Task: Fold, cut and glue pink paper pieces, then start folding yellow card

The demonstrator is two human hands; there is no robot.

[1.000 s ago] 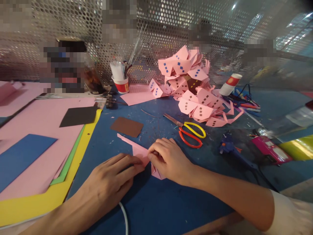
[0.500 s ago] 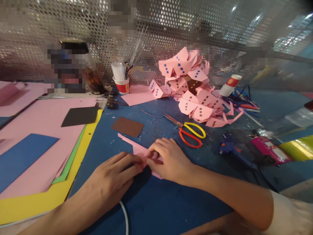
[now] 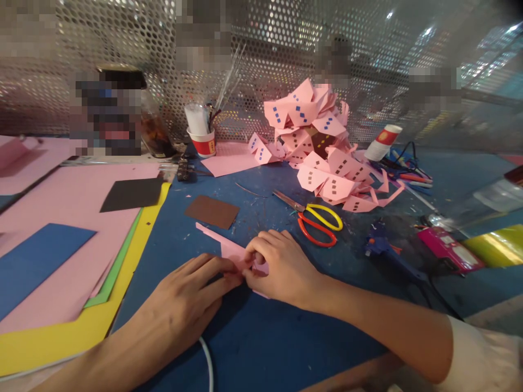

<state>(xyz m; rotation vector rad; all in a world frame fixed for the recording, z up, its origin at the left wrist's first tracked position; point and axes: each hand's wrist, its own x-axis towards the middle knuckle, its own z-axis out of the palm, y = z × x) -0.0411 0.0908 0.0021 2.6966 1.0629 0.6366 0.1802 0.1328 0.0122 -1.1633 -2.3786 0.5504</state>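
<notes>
A pink paper piece [image 3: 231, 251] with a narrow strip at its upper left lies on the blue table between my hands. My left hand [image 3: 200, 288] pinches its lower edge with thumb and fingertips. Curled over its right part is my right hand [image 3: 275, 267], fingers closed on the paper and touching the left fingertips. Beyond the hands lie a brown card [image 3: 212, 212] and scissors [image 3: 304, 209] with one yellow and one red handle. Folded pink paper shapes [image 3: 322, 147] with small blue and dark squares are heaped farther back.
Pink sheets [image 3: 61, 272], a blue card [image 3: 44, 261] and a black card [image 3: 131, 195] lie left. Behind stand a paper cup [image 3: 203, 142] and a dark drink container [image 3: 157, 133]. A blue glue gun [image 3: 382, 245] and pink device [image 3: 449, 249] lie right.
My right fingers have shifted slightly over the paper. The whole view has moved a little; both hands stay on the pink piece.
</notes>
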